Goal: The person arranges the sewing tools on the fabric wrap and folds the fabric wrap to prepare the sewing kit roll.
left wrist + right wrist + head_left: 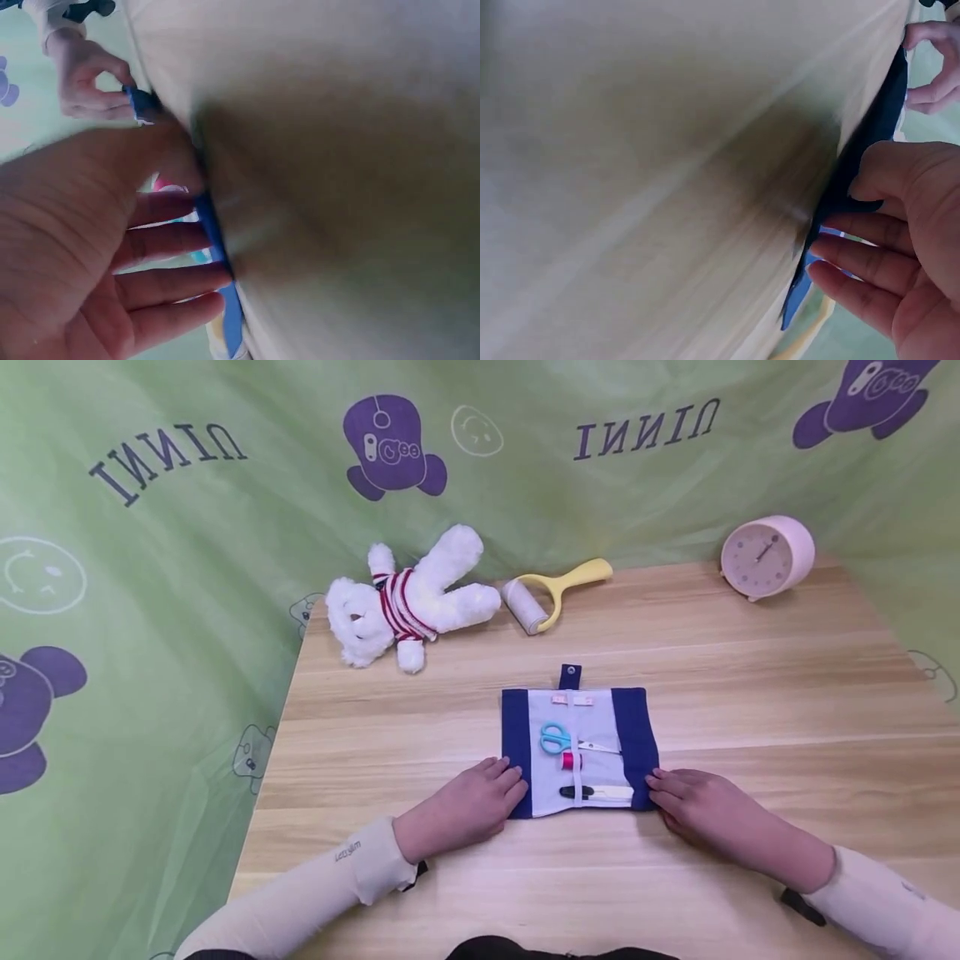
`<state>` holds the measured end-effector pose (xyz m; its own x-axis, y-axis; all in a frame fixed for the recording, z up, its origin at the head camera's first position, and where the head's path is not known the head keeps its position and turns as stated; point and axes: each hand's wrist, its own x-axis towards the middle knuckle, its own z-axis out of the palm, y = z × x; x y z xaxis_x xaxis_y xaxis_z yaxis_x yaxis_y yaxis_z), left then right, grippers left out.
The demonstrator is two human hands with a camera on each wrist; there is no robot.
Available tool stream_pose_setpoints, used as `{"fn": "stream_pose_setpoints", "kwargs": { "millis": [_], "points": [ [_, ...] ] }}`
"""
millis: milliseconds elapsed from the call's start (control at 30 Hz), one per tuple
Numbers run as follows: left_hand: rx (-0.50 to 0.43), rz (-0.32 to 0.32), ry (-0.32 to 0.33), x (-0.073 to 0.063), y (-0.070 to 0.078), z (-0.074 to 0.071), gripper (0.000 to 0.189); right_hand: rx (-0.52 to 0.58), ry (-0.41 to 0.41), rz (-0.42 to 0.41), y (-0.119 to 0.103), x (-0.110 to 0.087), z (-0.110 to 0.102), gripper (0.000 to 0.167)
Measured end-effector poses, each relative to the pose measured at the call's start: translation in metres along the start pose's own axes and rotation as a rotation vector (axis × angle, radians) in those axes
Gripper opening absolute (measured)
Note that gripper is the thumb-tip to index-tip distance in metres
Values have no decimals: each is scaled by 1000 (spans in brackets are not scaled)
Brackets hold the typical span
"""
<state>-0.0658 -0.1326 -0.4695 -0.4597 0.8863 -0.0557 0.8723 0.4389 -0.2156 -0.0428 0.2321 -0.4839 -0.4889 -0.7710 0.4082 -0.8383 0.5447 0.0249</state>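
Observation:
A navy sewing kit pouch (pixel 636 727) lies unfolded on the table, its pale lining facing up. A strap across the lining holds blue-handled scissors (pixel 557 739), a red thread spool (pixel 571 762), a small black-and-white tool (pixel 600 792) and a pink-and-white strip (pixel 573 700). At the near left corner, my left hand (pixel 468 802) holds the navy edge, with its longer fingers laid fairly straight over it in the left wrist view. My right hand (pixel 708 814) pinches the near right corner between thumb and fingers; the left wrist view shows that corner slightly raised.
A white teddy bear (pixel 450 602) in a striped top lies at the back left of the wooden table (pixel 360 735). Beside it is a yellow-handled lint roller (pixel 573 578). A pink clock (pixel 761 558) stands at the back right, before a green curtain (pixel 525 485).

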Motion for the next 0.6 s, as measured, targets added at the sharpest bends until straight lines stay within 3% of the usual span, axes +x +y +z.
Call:
{"fn": "stream_pose_setpoints", "kwargs": {
  "millis": [200,367,500,567,600],
  "points": [
    [-29,-27,-45,0,6,-3,57,30,-11,39,2,-2,-2,67],
    [-27,-74,-15,3,7,-3,49,82,-29,100,5,-3,-5,63],
    [-66,-85,26,3,2,-1,33,129,-52,156,9,-1,-9,30],
    [-147,-92,38,3,-5,1,30,164,-70,205,13,1,-11,11],
    [-208,-98,50,2,-9,2,28,182,-80,237,16,2,-12,11]
  ]
}}
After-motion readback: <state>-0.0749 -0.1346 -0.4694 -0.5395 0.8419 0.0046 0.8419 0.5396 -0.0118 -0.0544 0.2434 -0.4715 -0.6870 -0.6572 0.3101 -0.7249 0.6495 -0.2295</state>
